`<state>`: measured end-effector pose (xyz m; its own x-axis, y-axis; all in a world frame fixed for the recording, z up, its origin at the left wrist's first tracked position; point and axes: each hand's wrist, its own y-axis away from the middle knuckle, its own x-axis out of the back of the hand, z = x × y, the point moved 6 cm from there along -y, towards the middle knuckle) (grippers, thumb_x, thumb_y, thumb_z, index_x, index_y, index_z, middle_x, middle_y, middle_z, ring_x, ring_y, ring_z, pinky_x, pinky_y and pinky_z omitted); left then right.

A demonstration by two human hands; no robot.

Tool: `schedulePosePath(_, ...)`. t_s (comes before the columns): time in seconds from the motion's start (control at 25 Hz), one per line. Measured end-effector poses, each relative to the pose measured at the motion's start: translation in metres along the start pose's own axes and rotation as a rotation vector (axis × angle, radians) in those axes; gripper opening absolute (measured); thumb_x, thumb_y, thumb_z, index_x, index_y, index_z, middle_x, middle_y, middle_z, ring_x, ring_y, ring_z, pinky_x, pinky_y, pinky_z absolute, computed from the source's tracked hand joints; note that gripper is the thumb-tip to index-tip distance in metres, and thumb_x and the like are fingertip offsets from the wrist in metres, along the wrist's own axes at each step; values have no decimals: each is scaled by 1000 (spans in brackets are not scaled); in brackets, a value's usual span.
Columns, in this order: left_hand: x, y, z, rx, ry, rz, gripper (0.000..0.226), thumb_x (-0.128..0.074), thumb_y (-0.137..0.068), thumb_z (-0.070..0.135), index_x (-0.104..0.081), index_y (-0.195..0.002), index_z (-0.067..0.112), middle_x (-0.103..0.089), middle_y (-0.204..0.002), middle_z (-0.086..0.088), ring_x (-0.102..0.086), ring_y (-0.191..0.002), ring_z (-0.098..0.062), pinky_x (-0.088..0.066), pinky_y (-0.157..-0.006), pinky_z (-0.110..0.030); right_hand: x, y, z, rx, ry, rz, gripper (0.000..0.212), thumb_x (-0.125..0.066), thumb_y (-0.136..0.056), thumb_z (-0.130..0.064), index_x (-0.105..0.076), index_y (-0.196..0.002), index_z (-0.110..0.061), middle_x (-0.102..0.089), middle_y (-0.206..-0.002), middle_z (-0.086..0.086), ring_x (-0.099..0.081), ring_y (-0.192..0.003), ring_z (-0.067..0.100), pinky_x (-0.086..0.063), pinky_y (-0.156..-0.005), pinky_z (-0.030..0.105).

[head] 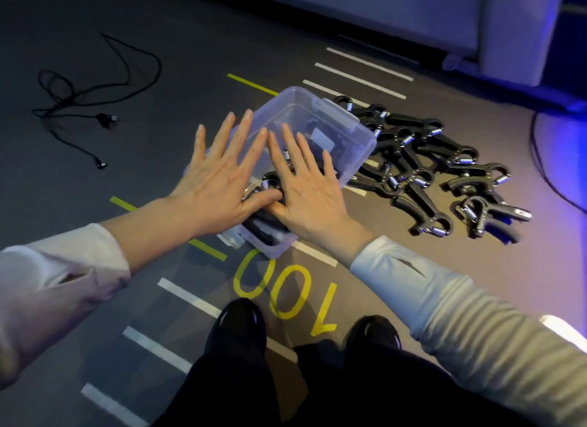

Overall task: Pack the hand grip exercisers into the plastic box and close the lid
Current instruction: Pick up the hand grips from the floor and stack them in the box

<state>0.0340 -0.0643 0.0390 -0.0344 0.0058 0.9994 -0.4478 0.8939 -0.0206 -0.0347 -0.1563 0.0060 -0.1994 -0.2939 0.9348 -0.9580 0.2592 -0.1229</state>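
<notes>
While both flat, spread-fingered hands, left hand (216, 185) and right hand (309, 188), press exercisers into the plastic box (317, 131), even pressure seems wise.

Grey floor (178, 54) with white and yellow stripes — pale sofa (444, 16) behind, blue light at right.

Box (320, 124) contents perhaps hidden beneath hands.

Indoor test floor (95, 204) — taped distance lines (362, 83).
</notes>
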Motion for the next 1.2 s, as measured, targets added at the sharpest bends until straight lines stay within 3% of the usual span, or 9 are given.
schedulePosePath(0.4, -2, -95, 120, -306, 5, 90, 99, 1, -75, 78, -2, -147, 10, 8, -155, -16, 3, -142, -35, -7, -106, -65, 53, 54, 159, -423, 32, 186, 81, -39, -88, -63, -1, -150, -26, 4, -159, 3, 8, -146, 24, 8, -113, 55)
schedulePosePath(0.52, -19, -123, 143, -307, 19, 86, 96, -1, -76, 75, 3, -147, 11, 14, -155, -13, 9, -142, -31, -5, -108, -61, 48, 65, 196, -487, 11, 211, 82, -38, -89, -63, 1, -150, -25, 5, -159, 2, 8, -146, 23, 8, -113, 56)
schedulePosePath(0.6, -35, -136, 152, -290, 42, 56, 94, -4, -76, 74, 5, -147, 12, 17, -154, -12, 11, -142, -30, -4, -109, -60, 38, 75, 218, -562, 72, 201, 82, -30, -89, -66, 4, -150, -23, 7, -159, 2, 6, -146, 23, 0, -114, 58)
schedulePosePath(0.68, -53, -147, 157, -295, 35, 28, 95, -4, -76, 74, 6, -147, 11, 17, -154, -12, 10, -142, -30, -4, -109, -59, 20, 87, 238, -644, 195, 134, 83, -20, -87, -70, 9, -149, -23, 10, -159, 2, 5, -147, 23, -7, -113, 57)
schedulePosePath(0.84, -80, -165, 160, -314, 13, -18, 95, -2, -75, 74, 4, -147, 11, 17, -154, -12, 12, -142, -29, -2, -109, -58, -24, 106, 273, -741, 208, -41, 81, -19, -88, -69, 9, -149, -24, 16, -158, 1, 4, -146, 27, -10, -111, 60)
schedulePosePath(1.12, -97, -191, 170, -335, 63, -14, 95, -2, -76, 76, 1, -146, 11, 13, -154, -13, 13, -141, -29, 2, -109, -56, -87, 120, 306, -643, 186, -394, 69, -15, -90, -65, 8, -148, -36, 18, -158, 4, 8, -146, 28, -6, -112, 59)
schedulePosePath(1.2, -97, -192, 170, -332, 73, -15, 95, -3, -76, 75, 1, -147, 11, 13, -155, -14, 13, -141, -29, 2, -109, -56, -89, 120, 310, -649, 143, -425, 66, -16, -92, -63, 6, -148, -37, 12, -158, 6, 7, -146, 28, -4, -114, 56)
